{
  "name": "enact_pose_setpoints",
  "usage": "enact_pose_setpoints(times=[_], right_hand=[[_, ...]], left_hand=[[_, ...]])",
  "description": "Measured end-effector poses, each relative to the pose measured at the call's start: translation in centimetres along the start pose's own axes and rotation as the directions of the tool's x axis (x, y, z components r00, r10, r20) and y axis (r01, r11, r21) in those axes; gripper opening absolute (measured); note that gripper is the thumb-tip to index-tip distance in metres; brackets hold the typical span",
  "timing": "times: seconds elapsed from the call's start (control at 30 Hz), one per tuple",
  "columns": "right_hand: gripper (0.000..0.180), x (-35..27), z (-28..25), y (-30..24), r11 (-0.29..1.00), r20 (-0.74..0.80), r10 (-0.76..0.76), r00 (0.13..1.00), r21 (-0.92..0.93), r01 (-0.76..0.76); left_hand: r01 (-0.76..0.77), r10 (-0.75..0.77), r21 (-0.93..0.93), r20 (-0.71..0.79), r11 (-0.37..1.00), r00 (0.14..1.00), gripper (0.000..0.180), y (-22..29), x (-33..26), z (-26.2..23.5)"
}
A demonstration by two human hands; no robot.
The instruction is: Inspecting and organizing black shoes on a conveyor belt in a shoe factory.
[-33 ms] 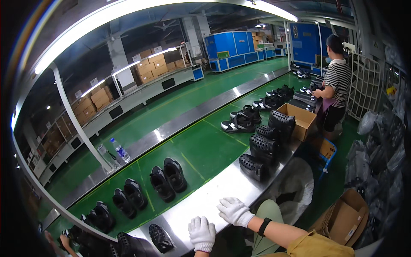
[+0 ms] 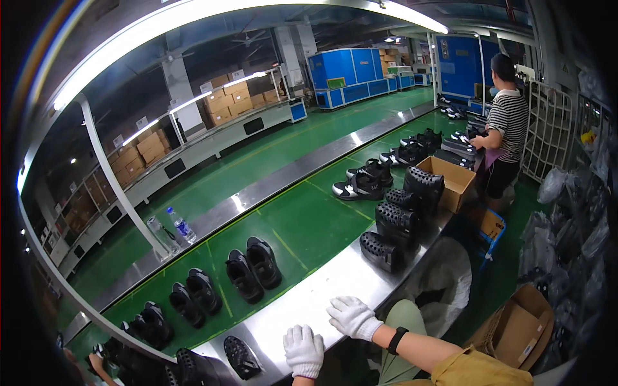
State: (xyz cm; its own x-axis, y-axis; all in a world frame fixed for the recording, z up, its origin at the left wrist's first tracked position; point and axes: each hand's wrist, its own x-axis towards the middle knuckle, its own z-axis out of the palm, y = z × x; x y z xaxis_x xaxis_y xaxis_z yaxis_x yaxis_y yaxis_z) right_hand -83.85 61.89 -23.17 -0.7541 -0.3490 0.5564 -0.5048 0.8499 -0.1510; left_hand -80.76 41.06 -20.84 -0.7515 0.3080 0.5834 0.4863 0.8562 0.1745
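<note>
My left hand point(image 2: 303, 351), in a white knit glove, rests on the edge of the metal strip point(image 2: 302, 302) with its fingers stretched out. Further right, my right hand point(image 2: 353, 318), gloved the same way, lies flat on that strip. Neither hand holds anything. Left of my left hand a black shoe point(image 2: 241, 358) lies with its studded sole showing. Beyond, on the green belt, stand a pair of dark shoes point(image 2: 253, 270) and another pair point(image 2: 195, 298). To the right of my hands, several black shoes point(image 2: 395, 222) sit on the strip, studded soles outward.
An open cardboard box point(image 2: 456, 186) stands past the right-hand shoes. Black-and-white shoes point(image 2: 358, 186) sit on the belt. A person point(image 2: 505, 128) in a striped shirt handles shoes further along. Water bottles point(image 2: 181, 226) stand across the belt. Another cardboard box point(image 2: 515, 328) is at my right.
</note>
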Motion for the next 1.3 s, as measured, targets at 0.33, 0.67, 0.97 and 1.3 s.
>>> enact_pose_setpoints(times=[0.33, 0.67, 0.97, 1.3], right_hand=[[0.027, -0.16, -0.16, -0.27, 1.0, -0.046, 0.019, 0.999, -0.023, -0.02], [0.021, -0.19, -0.08, -0.16, 1.0, -0.066, 0.021, 0.998, -0.021, -0.022], [0.022, -0.28, 0.25, 0.11, 1.0, -0.093, 0.011, 0.996, 0.001, -0.011], [0.023, -0.57, 0.54, 0.03, 0.999, -0.073, 0.048, 0.996, 0.014, -0.047]], left_hand=[[-0.009, 0.008, -0.015, -0.066, 1.0, 0.998, 0.017, -0.06, -0.53, 0.23], [0.005, -0.006, -0.02, -0.062, 1.0, 0.998, 0.015, -0.03, -0.66, 0.43], [0.021, -0.022, -0.02, -0.045, 1.0, 0.999, 0.013, 0.04, -0.72, 0.84], [0.01, -0.012, -0.048, -0.032, 0.999, 0.999, 0.013, 0.17, -0.58, 0.39]])
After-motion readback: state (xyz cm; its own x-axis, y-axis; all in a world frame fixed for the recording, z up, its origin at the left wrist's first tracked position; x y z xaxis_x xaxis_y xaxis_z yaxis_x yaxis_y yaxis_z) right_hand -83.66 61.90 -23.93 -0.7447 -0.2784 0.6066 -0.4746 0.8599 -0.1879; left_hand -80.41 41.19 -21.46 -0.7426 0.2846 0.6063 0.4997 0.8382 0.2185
